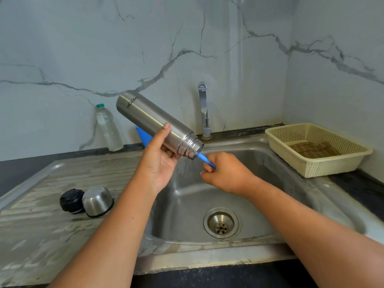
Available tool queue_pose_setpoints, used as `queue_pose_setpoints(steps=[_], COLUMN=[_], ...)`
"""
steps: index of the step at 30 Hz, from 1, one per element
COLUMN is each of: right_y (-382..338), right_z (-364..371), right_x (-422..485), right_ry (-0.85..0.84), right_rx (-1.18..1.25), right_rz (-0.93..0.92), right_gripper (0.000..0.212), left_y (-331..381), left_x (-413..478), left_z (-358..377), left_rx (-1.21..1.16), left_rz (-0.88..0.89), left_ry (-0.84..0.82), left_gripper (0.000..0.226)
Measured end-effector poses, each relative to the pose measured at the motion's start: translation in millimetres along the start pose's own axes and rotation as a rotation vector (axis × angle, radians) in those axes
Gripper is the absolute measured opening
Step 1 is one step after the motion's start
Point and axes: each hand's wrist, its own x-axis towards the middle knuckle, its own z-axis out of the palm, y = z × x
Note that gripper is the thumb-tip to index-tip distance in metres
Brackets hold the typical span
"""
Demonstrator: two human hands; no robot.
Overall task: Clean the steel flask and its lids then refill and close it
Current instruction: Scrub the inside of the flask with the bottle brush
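**A:** How far along is the person?

**B:** Mid-clean, by the look of it. The left hand [160, 161] grips the steel flask [154, 123] round its body. It holds the flask above the sink basin [187, 215], tilted with the open mouth low and to the right. The right hand [224, 173] pinches a blue handle [204, 160] whose far end goes into that mouth. The head is hidden, so calling it a bottle brush is only a guess.

**A:** And the lids?

**B:** Both are off. The black inner lid [71, 201] and the steel cup lid [97, 201] sit touching on the draining board left of the basin. Whether they are washed cannot be told. Rinsing, refilling and closing all look undone.

**A:** Anything in the way?

**B:** Little. The tap [204, 113] stands behind the basin near the flask's mouth, and no water runs from it. A plastic water bottle [108, 129] stands behind the basin to the left. A cream basket [311, 169] sits on the bench [357, 181] to the right of the basin.
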Motion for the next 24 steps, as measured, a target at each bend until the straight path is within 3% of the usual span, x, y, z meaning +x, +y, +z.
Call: queue_pose_setpoints(steps=[9,16,19,24], right_y=[-9,-1,-2,-3], right_z=[13,9,6,-8], right_x=[-1,3,4,4], right_ry=[-0.089,-0.011,0.018,0.014], right_rx=[0.05,-0.093,-0.262,-0.555], right_rz=[-0.012,0.049,0.012,-0.081], right_gripper=[0.036,0.031,0.031,0.018], left_y=[1,-1,-3,3], left_x=[-8,-3,-1,3], left_z=[8,2,3,-5], left_rx=[-0.19,-0.09,0.04,0.062], left_rz=[-0.038,-0.018,0.014,0.061], left_ry=[0.024,-0.119,-0.005,0.301], left_gripper=[0.06,0.02,0.012,0.04])
